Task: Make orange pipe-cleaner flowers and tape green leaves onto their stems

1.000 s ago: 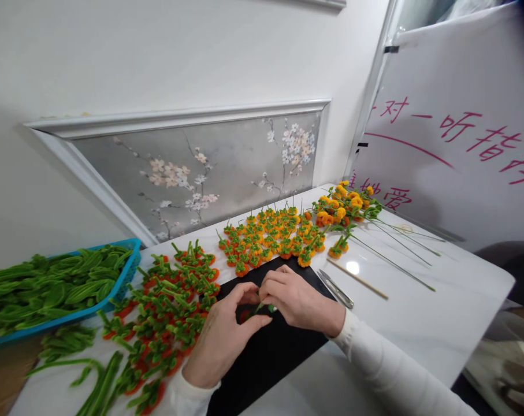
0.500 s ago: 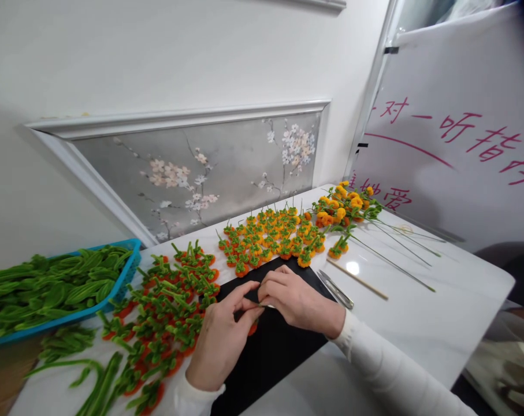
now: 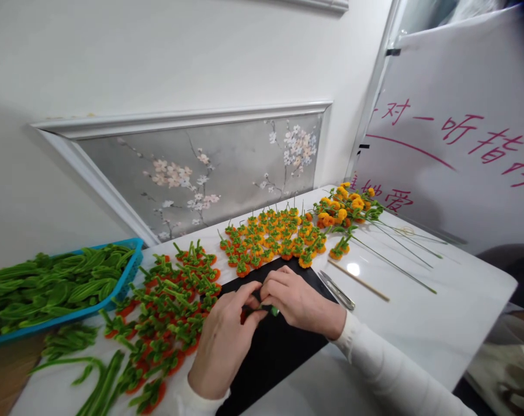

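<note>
My left hand [image 3: 227, 341] is closed in a pinch, its thumb and index finger meeting the fingertips of the other hand over a black mat [image 3: 270, 361]. A trace of orange shows behind its fingers, mostly hidden. My right hand [image 3: 290, 297] is pinched too, with a small green piece [image 3: 274, 311] poking out under its fingers. What lies between the fingertips is too covered to name. Left of the hands stand orange-red fuzzy pipe-cleaner flowers [image 3: 162, 361] with green stems up. Beyond the mat sit yellow-orange ones [image 3: 266, 237] with green tops.
Small thread snips [image 3: 337, 289] and a thin wooden stick [image 3: 359, 280] lie right of the mat. A blue basket [image 3: 134, 268] of green fuzzy leaves stands at the left. Finished-looking yellow flowers [image 3: 342, 205] on long stems lie at the back right of the white table [image 3: 456, 294].
The fingertips have shifted slightly against each other. A green piece now shows under my right fingers, where a pale bit showed before. The orange below the left thumb is now covered.
</note>
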Demonstrator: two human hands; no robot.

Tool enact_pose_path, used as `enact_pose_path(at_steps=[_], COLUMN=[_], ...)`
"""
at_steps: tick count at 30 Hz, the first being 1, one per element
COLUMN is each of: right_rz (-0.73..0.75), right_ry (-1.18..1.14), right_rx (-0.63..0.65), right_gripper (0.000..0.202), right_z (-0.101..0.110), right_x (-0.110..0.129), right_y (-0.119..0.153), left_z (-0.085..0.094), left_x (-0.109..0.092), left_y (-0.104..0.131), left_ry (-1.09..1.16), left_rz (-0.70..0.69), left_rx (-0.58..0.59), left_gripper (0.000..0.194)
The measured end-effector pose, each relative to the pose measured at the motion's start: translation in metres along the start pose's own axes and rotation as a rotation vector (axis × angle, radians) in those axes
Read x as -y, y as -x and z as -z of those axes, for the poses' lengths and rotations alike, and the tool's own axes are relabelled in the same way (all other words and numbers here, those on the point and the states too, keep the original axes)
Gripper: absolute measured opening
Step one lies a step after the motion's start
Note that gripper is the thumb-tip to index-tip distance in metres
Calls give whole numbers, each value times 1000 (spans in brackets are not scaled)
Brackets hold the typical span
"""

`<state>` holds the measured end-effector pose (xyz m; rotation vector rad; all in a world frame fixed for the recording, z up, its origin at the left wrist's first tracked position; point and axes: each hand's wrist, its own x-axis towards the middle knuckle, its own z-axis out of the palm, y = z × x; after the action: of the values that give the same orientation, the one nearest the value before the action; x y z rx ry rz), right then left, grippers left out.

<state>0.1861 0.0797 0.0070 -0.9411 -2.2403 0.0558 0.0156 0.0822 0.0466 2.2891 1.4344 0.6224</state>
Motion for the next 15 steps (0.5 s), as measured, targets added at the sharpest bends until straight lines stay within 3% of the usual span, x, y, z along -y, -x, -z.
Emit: enact_pose_path(at_steps=[7,15], right_rz=[1,3], right_ry=[5,21], right_rx=[-1,21], right_gripper=[16,16], right_z=[-1,-2], right_x=[0,1], right_y=[0,0], left_z=[3,8], left_x=[-1,1], left_y=[-2,1], left_ry=[76,128], left_rz=[81,1], left_rx=[62,183], left_gripper=[36,40])
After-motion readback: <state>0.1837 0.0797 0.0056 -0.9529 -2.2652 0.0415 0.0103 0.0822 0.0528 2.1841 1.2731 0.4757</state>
